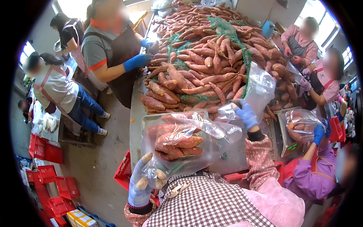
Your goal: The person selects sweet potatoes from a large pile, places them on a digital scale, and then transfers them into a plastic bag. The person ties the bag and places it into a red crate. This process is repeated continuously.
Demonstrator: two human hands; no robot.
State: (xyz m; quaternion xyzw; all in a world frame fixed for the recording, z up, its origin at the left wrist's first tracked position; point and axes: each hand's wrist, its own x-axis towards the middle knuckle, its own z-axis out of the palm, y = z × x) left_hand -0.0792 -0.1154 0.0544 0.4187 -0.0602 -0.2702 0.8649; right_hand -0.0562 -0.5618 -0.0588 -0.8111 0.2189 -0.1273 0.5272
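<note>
A clear plastic bag [195, 159] with several sweet potatoes [173, 142] in it lies on a metal tray [146, 120] at the table's near edge. My left hand [144, 178], in a blue knitted work glove with tan fingertips, pinches the near left corner of the bag. My right hand [245, 113], gloved alike, is raised beside the bag's right end, its fingers bent at a clear film; whether it grips the film cannot be told. A big heap of sweet potatoes [204, 68], with green netting [227, 27] across it, rises beyond the tray.
A worker with blue gloves [139, 62] stands at the table's left side. To the right, a person in purple sleeves [314, 178] handles a bag on a scale [289, 147]. Two workers stand at the far right. Red plastic crates [66, 187] are on the floor at left; another [124, 173] is near my left hand.
</note>
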